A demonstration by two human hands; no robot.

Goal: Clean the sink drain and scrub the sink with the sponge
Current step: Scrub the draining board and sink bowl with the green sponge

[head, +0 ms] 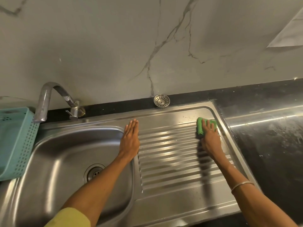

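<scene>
A steel sink has its bowl on the left and a ribbed drainboard on the right. The drain hole lies open in the bowl's floor. The round metal strainer sits out of the bowl on the black ledge behind the drainboard. My right hand presses a green sponge flat on the drainboard's far right corner. My left hand rests flat, fingers together, on the ridge between bowl and drainboard and holds nothing.
A curved metal tap stands behind the bowl at the left. A teal perforated basket overhangs the sink's left edge. Black wet countertop extends to the right. A marble-patterned wall rises behind.
</scene>
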